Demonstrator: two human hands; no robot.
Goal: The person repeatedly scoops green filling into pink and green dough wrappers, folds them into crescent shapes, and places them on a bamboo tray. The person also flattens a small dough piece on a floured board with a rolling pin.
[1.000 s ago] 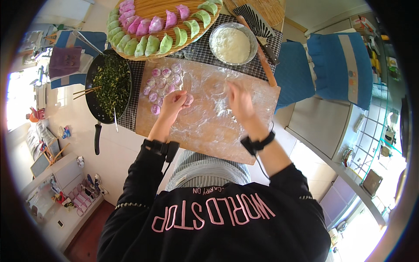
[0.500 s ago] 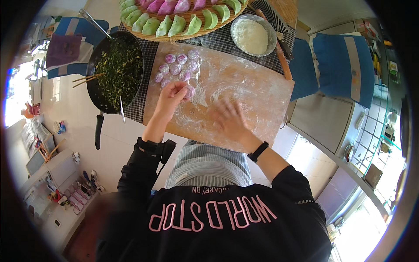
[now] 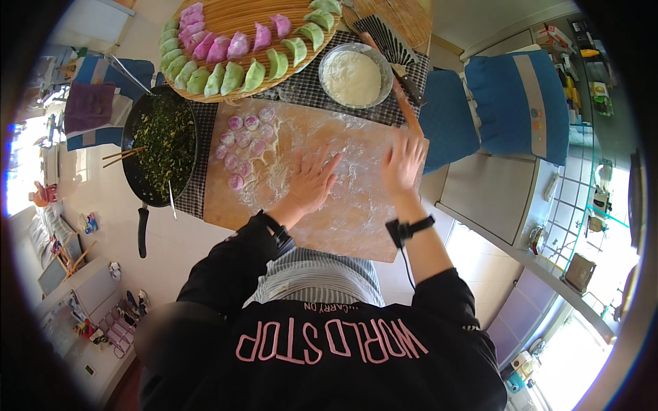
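Observation:
My left hand (image 3: pixel 312 183) lies flat with fingers spread on the floured wooden board (image 3: pixel 356 226), right of a cluster of small pink-and-white dough pieces (image 3: pixel 243 139). Whether a dough piece sits under its palm is hidden. My right hand (image 3: pixel 404 164) is over the board's right edge, slightly blurred, with its fingers stretched out. Its fingertips are at the near end of a wooden rolling pin (image 3: pixel 397 85); I cannot tell if they touch it. No grip on the pin shows.
A black pan (image 3: pixel 161 147) of chopped green filling stands left, with chopsticks (image 3: pixel 123 157) and a spoon handle (image 3: pixel 171 200) sticking out. Behind the board are a bowl of flour (image 3: pixel 351 77) and a bamboo tray (image 3: pixel 253 24) of green and pink dumplings. Blue-covered chairs (image 3: pixel 510 106) stand right.
My left hand has gone from pinching a pink dough piece to lying flat, farther right. My right hand has moved right, from mid-board to the rolling pin's end. The view has shifted.

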